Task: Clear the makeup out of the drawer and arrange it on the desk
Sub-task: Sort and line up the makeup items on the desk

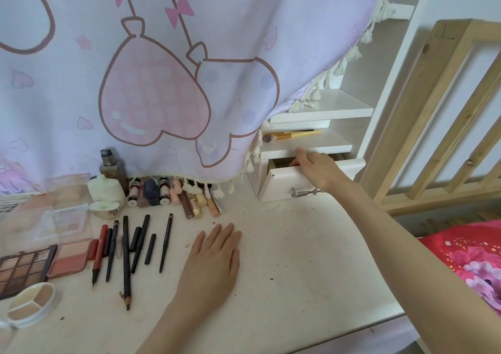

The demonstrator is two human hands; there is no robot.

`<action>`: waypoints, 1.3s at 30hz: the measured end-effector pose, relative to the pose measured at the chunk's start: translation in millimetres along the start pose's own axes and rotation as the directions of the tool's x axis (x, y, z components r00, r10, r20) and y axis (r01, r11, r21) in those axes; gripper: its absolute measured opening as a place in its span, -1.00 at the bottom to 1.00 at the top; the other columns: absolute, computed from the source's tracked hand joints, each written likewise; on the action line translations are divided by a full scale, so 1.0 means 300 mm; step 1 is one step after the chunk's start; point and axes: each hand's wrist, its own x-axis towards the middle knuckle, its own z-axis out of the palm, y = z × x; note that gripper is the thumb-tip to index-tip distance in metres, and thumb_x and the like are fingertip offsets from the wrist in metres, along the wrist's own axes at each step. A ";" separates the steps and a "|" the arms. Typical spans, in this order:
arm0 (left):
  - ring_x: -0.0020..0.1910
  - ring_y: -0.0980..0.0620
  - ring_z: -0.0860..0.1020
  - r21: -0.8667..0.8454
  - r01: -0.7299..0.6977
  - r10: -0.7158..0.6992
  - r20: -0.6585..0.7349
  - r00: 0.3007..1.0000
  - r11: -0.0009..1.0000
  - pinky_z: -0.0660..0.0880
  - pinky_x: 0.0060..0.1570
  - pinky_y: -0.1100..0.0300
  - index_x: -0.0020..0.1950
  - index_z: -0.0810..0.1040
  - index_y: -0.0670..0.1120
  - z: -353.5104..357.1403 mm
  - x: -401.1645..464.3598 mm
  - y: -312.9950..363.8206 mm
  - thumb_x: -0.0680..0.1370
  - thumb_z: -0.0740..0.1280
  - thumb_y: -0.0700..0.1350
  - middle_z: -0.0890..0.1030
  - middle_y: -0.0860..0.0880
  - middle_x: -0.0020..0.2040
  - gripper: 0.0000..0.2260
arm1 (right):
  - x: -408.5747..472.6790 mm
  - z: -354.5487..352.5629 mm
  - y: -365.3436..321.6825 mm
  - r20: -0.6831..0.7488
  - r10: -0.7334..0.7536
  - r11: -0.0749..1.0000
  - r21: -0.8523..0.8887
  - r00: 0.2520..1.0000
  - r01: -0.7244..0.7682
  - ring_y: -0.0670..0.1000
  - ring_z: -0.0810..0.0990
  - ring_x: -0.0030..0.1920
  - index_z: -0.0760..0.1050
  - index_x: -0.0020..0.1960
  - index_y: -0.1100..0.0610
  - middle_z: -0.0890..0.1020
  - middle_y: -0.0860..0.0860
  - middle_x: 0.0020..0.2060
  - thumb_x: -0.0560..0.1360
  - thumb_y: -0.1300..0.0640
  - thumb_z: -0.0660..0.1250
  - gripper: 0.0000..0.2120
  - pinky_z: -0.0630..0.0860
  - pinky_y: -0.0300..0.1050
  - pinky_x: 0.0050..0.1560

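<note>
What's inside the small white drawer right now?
The small white drawer is pulled partly open. The right hand reaches over its front edge, fingers inside, covering most of the opening. Only a dark brownish interior shows; any contents are hidden.

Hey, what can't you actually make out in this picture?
Head view only:
- Drawer contents: hidden by its front and the right hand.
- Right fingertips: inside the drawer, grip unclear.
- Tube labels: too small to read.
- Palettes at left: cut off by the frame edge.
- Desk back: covered by the curtain.
</note>
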 end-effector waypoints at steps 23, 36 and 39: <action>0.15 -0.05 0.57 -0.183 -0.019 -0.001 -0.111 0.994 0.983 0.44 0.17 -0.03 0.11 0.58 -0.01 0.002 0.022 0.004 0.49 0.05 -0.02 0.60 0.01 0.15 -0.63 | -0.154 -0.015 0.098 0.032 -0.444 0.831 -0.359 0.895 0.425 0.08 0.47 0.08 0.51 0.21 0.13 0.57 0.01 0.01 0.52 0.14 0.32 -0.73 0.26 -0.09 0.01; -0.03 -0.02 0.51 -0.568 -0.178 0.016 -0.278 0.960 0.803 0.46 -0.06 0.11 0.11 0.49 -0.11 -0.131 0.235 0.225 0.53 0.31 -0.12 0.50 -0.01 -0.02 -0.82 | -0.231 -0.059 0.096 0.012 -0.282 0.959 0.015 0.959 0.282 0.06 0.55 -0.07 0.62 0.06 0.17 0.64 0.06 -0.10 0.45 0.18 0.42 -0.81 0.39 -0.33 -0.09; -0.05 0.00 0.52 -0.573 -0.205 0.018 -0.315 0.949 0.794 0.48 -0.08 0.12 0.09 0.51 -0.11 -0.124 0.238 0.219 0.53 0.33 -0.12 0.52 0.00 -0.03 -0.83 | -0.196 -0.109 0.081 0.098 -0.105 0.964 0.255 0.990 0.077 -0.04 0.58 -0.03 0.62 0.08 0.16 0.66 0.00 -0.06 0.55 0.17 0.27 -0.81 0.46 -0.25 0.08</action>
